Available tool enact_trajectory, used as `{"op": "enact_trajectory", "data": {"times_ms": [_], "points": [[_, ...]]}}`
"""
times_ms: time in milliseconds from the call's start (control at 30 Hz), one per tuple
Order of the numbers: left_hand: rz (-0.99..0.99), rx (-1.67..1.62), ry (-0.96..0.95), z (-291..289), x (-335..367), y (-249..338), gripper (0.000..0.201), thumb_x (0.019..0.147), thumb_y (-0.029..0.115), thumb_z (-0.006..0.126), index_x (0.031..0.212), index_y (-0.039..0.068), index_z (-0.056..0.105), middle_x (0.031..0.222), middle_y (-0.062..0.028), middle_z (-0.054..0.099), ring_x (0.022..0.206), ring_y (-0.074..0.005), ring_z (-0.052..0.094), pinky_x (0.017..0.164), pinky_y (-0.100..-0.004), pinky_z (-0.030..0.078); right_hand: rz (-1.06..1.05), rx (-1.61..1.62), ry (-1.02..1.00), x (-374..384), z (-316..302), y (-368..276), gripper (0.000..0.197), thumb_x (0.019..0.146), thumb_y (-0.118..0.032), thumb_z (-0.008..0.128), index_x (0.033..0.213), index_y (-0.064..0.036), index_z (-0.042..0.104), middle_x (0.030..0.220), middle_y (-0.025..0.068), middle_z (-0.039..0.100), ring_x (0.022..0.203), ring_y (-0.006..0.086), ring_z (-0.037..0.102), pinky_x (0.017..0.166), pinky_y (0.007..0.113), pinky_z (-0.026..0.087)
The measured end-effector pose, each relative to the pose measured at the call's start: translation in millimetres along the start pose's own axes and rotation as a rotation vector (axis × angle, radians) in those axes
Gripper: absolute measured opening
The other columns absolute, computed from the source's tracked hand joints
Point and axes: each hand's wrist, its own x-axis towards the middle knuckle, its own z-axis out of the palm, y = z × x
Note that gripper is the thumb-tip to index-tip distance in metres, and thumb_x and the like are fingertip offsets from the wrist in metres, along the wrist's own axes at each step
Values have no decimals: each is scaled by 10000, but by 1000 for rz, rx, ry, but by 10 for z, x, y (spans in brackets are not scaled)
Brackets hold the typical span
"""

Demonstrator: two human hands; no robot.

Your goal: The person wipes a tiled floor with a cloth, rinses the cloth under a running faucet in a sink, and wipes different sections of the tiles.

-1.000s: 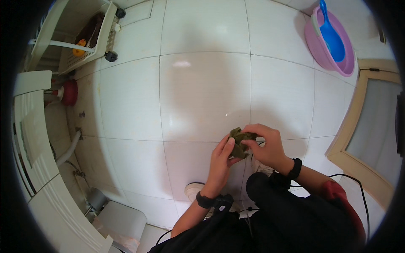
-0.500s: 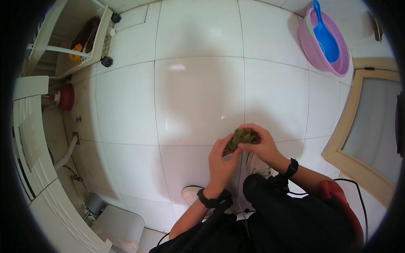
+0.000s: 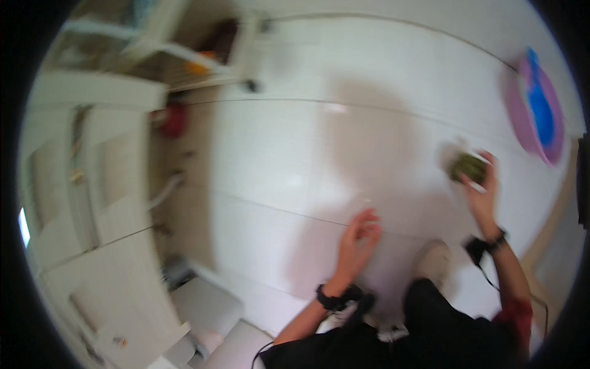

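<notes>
My right hand (image 3: 482, 187) is closed around a dark green, crumpled bundle (image 3: 469, 168), held out to the right above the floor tiles. Its exact kind is too blurred to tell. White patches show by the fingertips, but I cannot make out what they are. Well apart from it, my left hand (image 3: 359, 240) holds nothing, its fingers loosely bent and a little spread over the floor in front of my feet. Each wrist wears a black band.
A pink basin (image 3: 519, 117) with a blue scoop (image 3: 541, 114) leans by the wall at far right. On the left stand a pale cabinet (image 3: 104, 252), a wheeled rack (image 3: 184, 52) and a red plunger (image 3: 174, 119). A grey lidded bin (image 3: 206, 304) sits at lower left.
My hands have parted: the left has let go of the green bundle, and the right has carried it out to the right. The view has turned, with the cabinet showing more.
</notes>
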Motion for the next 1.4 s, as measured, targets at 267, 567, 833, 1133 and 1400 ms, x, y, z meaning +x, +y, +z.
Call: {"op": "enact_trajectory", "data": {"times_ms": [267,567,833,1133,1400], "points": [[543,381,350,-1631,-921,1737,337,892,-7,663,1225,-30,711,1149,-185,743,1062,-309,718,955,-387,563,-62,-190,-117,510,-854,-443,723,813,147,657,1469,-49,422,1375,136,494,1329,291,498,1188,370,335],[802,1091,1249,-2855,-2853,4151,237,915,118,551,1115,26,639,1065,-165,681,1002,-360,662,889,-488,536,-414,-199,-560,1075,-1083,-4911,870,744,142,623,1565,-16,384,1538,204,495,1438,352,481,1224,436,343],[63,735,1298,-3698,-3716,4680,397,970,195,633,1300,-23,600,1314,-223,628,1265,-423,577,1115,-507,431,-635,190,-1197,652,702,-8762,803,820,-58,636,1590,-115,414,1132,190,708,1020,403,702,958,430,550],[-252,844,1196,-3650,-3550,4653,603,988,284,619,1504,6,477,1597,-249,433,1491,-431,395,1219,-575,304,-1248,-568,-948,-187,3634,-10150,853,844,-160,666,1633,-278,366,1019,147,729,939,344,732,768,470,571],[-121,933,813,-4005,-3655,4649,654,981,364,589,1541,44,482,1678,-249,321,1571,-400,286,1237,-595,285,-1208,-736,-653,-449,4591,-10316,734,891,-125,653,1576,-237,414,1051,103,739,1007,318,730,778,473,540]]}}
